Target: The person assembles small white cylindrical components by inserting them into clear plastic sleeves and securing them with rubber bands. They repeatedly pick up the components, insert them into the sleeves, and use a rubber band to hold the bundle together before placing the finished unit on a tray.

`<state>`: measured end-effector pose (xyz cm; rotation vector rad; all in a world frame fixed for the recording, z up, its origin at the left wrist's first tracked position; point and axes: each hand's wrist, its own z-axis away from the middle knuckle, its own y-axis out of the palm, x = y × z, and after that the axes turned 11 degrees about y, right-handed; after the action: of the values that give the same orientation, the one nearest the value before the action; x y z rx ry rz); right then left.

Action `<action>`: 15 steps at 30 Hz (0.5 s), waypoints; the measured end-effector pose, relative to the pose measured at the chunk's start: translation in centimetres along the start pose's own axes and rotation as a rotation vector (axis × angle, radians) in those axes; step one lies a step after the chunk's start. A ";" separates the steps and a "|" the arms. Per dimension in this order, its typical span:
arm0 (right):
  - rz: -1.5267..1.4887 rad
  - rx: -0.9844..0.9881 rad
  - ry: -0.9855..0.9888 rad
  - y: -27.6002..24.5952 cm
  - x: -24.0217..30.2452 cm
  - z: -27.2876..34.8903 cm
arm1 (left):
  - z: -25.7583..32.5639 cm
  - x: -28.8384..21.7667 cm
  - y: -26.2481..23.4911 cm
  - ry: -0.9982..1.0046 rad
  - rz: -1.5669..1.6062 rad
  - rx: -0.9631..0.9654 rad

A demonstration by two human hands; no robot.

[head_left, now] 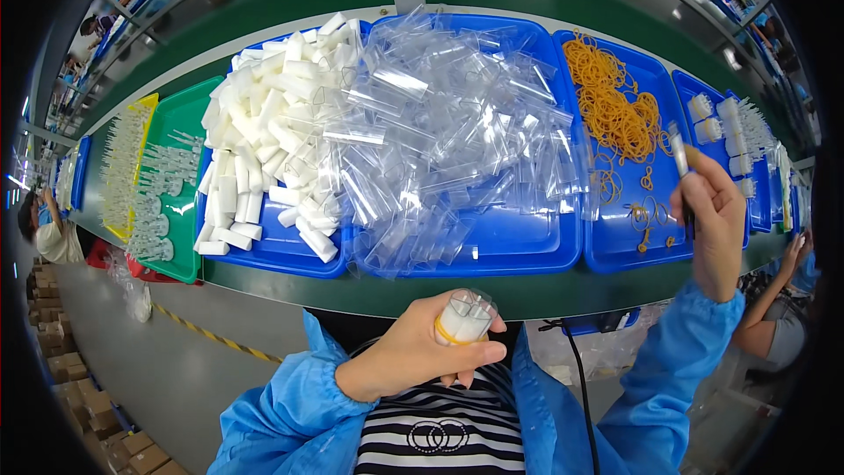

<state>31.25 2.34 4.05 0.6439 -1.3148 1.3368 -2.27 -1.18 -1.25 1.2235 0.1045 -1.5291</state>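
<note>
My left hand (pixel 406 350) is closed around a bundle of clear plastic sleeves (pixel 466 315) with white pieces inside, held upright in front of my body. A yellow rubber band (pixel 448 332) goes round the bundle. My right hand (pixel 719 227) is raised over the right edge of the rubber band tray. Its fingers pinch a slim, pen-like tool (pixel 678 151), pale at the top and dark lower down; its exact kind does not show. Orange-yellow rubber bands (pixel 611 105) lie heaped in the blue tray (pixel 607 242), several scattered loose nearer to me.
Left of centre, white foam pieces (pixel 264 114) fill a blue tray. Loose clear sleeves (pixel 440 132) overflow the middle blue tray (pixel 536 242). A green tray (pixel 180 211) and a yellow tray (pixel 119 229) hold small clear parts. Another blue tray (pixel 703 92) with white parts stands far right.
</note>
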 end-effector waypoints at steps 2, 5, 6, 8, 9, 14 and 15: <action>-0.372 -0.097 -0.079 2.7 -2.0 -0.1 | -0.1 0.2 0.2 0.036 -0.027 -0.014; -0.618 0.171 0.059 7.5 -2.9 2.9 | -0.2 0.4 0.3 0.082 -0.055 -0.016; -0.639 0.225 0.070 9.0 -2.3 4.1 | -0.2 0.4 0.3 0.074 -0.075 0.001; -0.638 0.239 0.073 11.2 -1.3 5.9 | -0.1 0.5 0.1 0.049 -0.087 0.018; -0.661 0.256 0.055 12.0 -1.0 6.4 | -0.1 0.6 0.1 0.031 -0.081 0.018; -0.675 0.318 0.037 13.5 -0.7 7.4 | 0.2 0.6 0.2 0.007 -0.084 0.020; -0.672 0.327 0.030 13.6 -0.8 7.4 | 0.3 0.6 0.2 0.010 -0.085 0.022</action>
<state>16.70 -1.82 0.57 1.1636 -0.7450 0.9915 -2.21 -1.84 -1.40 1.2583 0.1491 -1.6015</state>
